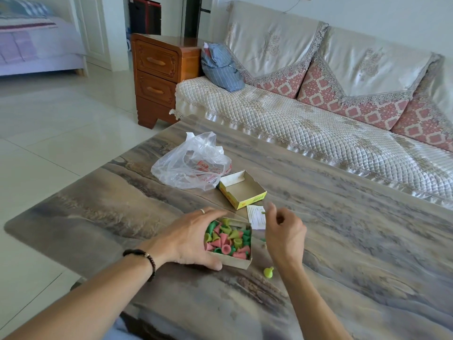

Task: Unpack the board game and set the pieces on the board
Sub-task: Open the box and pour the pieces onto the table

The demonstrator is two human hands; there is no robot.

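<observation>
Cardboard box [239, 262] of pieces [228, 239] steadied by left hand [193, 241], fingers curled round rim. Right hand [284, 231] beside it pinches small green piece, blurred. Risk: loose piece [268, 272] near right wrist rolls off table [343, 241]; no board visible.

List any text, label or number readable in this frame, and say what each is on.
None can be read.
Yellow box lid: red print on its sides, too blurred.
Paper slip: lines of small print, too small.
Plastic bag: red printing, crumpled and illegible.
Box of pieces: no text visible.
</observation>
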